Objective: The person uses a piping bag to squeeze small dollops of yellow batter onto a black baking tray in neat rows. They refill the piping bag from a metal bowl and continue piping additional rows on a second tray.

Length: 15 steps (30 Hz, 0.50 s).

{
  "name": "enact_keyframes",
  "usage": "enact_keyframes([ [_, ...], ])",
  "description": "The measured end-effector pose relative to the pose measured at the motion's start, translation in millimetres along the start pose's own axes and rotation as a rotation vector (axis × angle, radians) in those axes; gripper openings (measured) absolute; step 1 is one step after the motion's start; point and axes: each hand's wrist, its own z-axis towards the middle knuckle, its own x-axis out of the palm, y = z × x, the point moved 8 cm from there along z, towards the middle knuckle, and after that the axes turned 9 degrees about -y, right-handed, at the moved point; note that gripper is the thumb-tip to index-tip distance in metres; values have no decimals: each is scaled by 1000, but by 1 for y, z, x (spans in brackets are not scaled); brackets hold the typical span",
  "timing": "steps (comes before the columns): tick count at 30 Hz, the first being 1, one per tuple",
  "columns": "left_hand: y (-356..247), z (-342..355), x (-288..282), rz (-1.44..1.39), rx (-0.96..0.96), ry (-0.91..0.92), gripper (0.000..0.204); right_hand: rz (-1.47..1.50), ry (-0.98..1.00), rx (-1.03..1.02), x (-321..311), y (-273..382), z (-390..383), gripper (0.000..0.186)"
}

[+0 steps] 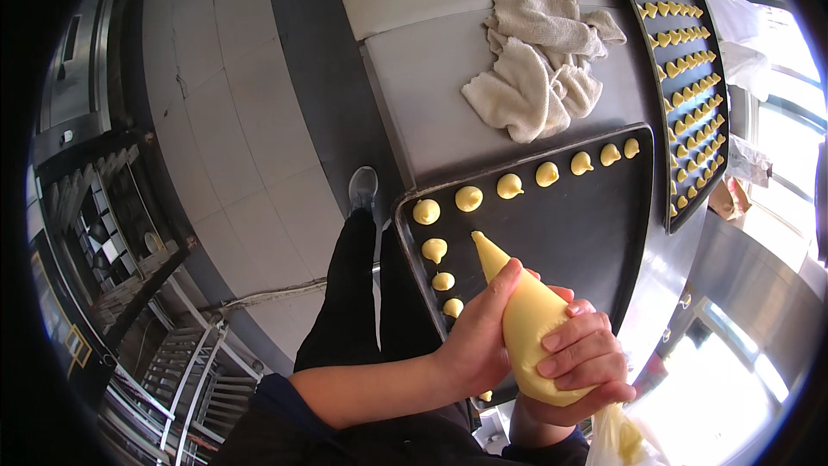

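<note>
A piping bag point(530, 319) filled with pale yellow batter is in both my hands, its tip pointing up and left over a dark baking tray point(561, 216). My left hand point(479, 328) is closed around the bag's left side, thumb lying along it. Lower down, my right hand point(586, 354) wraps the fuller part, fingers curled over it; the loose clear end hangs below. Peaked batter mounds point(510, 185) form a row along the tray's far edge and a column down its left side. The bag's tip hangs near the second mounds of both lines; whether it touches the tray I cannot tell.
A crumpled beige cloth point(543, 60) lies on the steel table point(423, 78) beyond the tray. At the far right stands a second tray point(677, 78) with many piped mounds in rows. A metal rack point(185, 371) is on the floor at left.
</note>
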Motion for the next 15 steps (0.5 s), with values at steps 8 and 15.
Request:
enact_keyframes([
  [8,2,2,-2,45,12,-20,57,51,-9,8,-4,-4,0,69],
  [15,1,3,-2,79,34,-35,56,62,-12,21,-7,-6,-1,69],
])
